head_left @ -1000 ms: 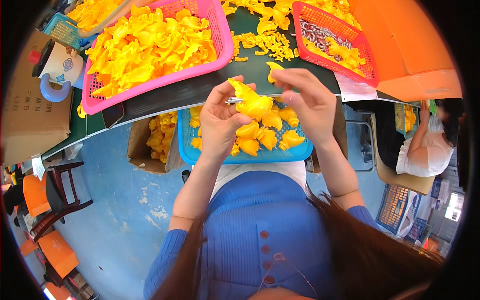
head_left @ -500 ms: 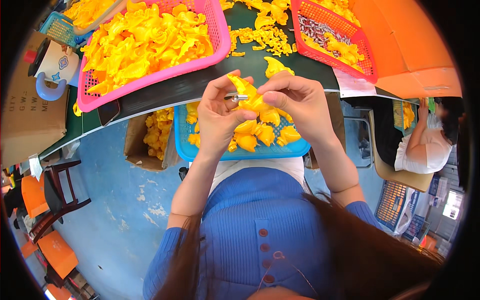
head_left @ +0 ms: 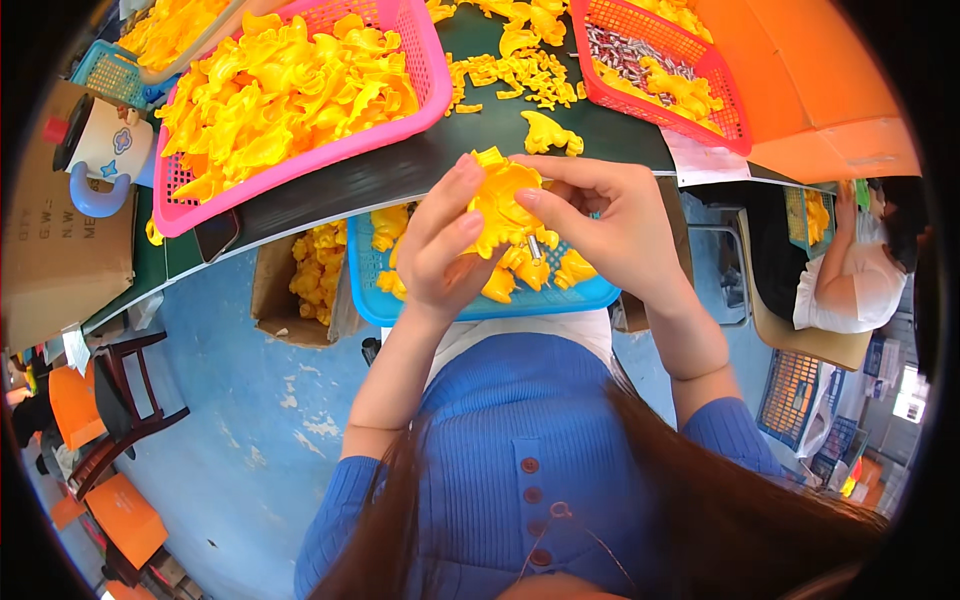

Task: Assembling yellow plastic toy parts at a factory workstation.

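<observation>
Both hands are raised over the blue basket, with a yellow molded plastic piece [head_left: 503,205] between them. My left hand [head_left: 437,245] grips it from the left, fingers curled along its side. From the right, my right hand [head_left: 605,215] pinches its edge between thumb and fingers. A small silver metal cylinder [head_left: 535,246] shows at the piece's lower right; how it is fixed there cannot be made out. Below, the blue basket [head_left: 470,308] on my lap holds several similar yellow pieces, partly hidden by the hands.
On the dark green table stand a pink basket [head_left: 300,165] heaped with yellow parts and a red basket [head_left: 690,125] with yellow and metal parts. Loose yellow pieces [head_left: 548,130] lie between. A cup [head_left: 105,140] stands left. Another person [head_left: 850,270] sits at right.
The yellow piece has been turned between my hands, so its broad face shows. The metal cylinder has swung from its upper left to its lower right.
</observation>
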A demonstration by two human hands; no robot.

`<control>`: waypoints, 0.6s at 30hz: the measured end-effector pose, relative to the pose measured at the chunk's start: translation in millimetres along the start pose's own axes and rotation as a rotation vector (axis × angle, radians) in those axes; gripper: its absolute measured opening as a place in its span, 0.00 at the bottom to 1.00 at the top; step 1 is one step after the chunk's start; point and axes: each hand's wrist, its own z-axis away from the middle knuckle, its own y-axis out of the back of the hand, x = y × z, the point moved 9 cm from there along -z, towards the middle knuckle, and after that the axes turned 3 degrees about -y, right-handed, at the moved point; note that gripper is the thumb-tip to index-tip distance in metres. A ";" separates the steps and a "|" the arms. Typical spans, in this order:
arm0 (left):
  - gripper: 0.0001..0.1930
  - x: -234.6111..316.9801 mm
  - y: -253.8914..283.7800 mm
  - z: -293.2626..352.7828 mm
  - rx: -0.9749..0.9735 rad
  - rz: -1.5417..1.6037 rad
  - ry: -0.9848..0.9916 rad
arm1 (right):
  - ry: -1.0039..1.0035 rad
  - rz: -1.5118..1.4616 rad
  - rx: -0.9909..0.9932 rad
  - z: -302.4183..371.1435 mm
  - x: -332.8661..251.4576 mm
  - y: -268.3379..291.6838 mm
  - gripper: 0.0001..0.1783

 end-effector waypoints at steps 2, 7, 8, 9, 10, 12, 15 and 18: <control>0.29 11.5 -3.1 -2.6 -0.028 -0.083 -0.131 | -0.004 0.104 0.037 1.3 -1.4 1.7 0.14; 0.16 17.9 1.5 -3.2 0.030 -0.099 -0.190 | 0.208 0.112 0.172 6.9 -18.2 6.9 0.12; 0.15 20.7 2.5 -1.9 0.043 -0.095 -0.223 | 0.208 0.111 0.173 7.0 -18.8 6.4 0.12; 0.15 21.6 3.7 -1.4 0.042 -0.095 -0.223 | 0.209 0.117 0.167 7.1 -20.4 5.5 0.11; 0.15 23.4 3.7 -0.9 0.020 -0.101 -0.227 | 0.210 0.124 0.163 7.4 -22.1 5.1 0.10; 0.15 23.8 2.8 -0.5 -0.003 -0.105 -0.230 | 0.205 0.179 0.160 7.2 -25.2 4.9 0.08; 0.15 27.1 5.3 2.8 0.023 -0.035 -0.266 | 0.192 0.212 0.144 7.4 -29.0 1.8 0.04; 0.15 13.7 10.0 7.1 0.098 0.118 -0.101 | 0.168 0.191 0.131 8.2 -29.5 0.9 0.03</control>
